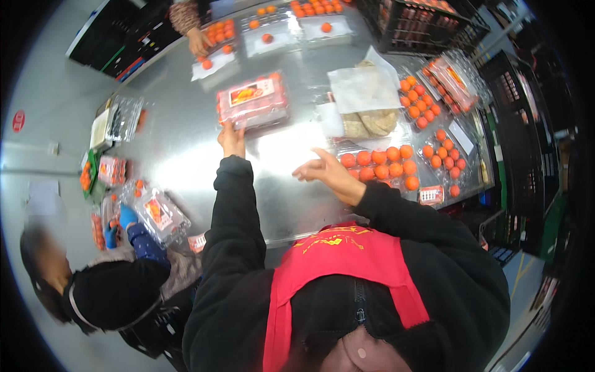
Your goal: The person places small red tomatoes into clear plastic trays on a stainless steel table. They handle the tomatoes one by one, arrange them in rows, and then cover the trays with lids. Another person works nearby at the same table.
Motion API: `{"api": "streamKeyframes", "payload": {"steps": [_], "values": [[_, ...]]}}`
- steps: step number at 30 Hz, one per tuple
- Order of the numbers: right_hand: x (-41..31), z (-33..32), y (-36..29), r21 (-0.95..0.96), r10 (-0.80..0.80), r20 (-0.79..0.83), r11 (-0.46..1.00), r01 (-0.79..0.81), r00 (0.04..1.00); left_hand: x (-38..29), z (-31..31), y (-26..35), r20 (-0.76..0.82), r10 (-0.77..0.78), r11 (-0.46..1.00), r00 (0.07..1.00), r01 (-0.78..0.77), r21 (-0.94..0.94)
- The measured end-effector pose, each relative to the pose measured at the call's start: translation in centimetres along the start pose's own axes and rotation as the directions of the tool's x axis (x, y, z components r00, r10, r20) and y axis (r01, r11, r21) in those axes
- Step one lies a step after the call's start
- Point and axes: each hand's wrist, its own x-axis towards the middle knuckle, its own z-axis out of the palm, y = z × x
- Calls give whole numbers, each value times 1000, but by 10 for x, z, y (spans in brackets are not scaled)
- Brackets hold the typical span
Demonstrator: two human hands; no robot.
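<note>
My left hand [232,141] holds the near edge of a clear plastic clamshell pack of orange-red fruit [253,103], which has a picture label on its lid. Over the metal table [274,186], my right hand [331,176] is empty, its fingers apart and slightly bent. Right beside it lies an open plastic tray of orange fruit [380,171] in rows. Beyond that tray, a white sheet [365,88] lies over a tan cloth [372,123].
A black plastic crate [411,28] stands at the back right. More fruit trays [418,102] lie along the right side. A co-worker's hand [199,42] touches fruit at the far side. Another co-worker's blue-gloved hand [127,216] is at packs on the left.
</note>
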Motion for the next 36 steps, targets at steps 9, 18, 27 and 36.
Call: {"api": "streamKeyframes", "payload": {"steps": [9,18,27,36], "values": [[-80,-55,8,-26,-56,-32,998,55,998,34,-57,-45,298,103,755,949,-269,597],[-123,-85,5,-84,-88,-65,993,83,994,-7,-13,37,-99,-497,855,862,467,-228],[-147,-171,-14,-319,-281,-225,926,202,933,-106,44,37,61,-508,849,859,512,-135],[-40,-245,-74,-455,-473,-406,847,276,782,-127,185,108,220,-439,894,871,448,10]]}}
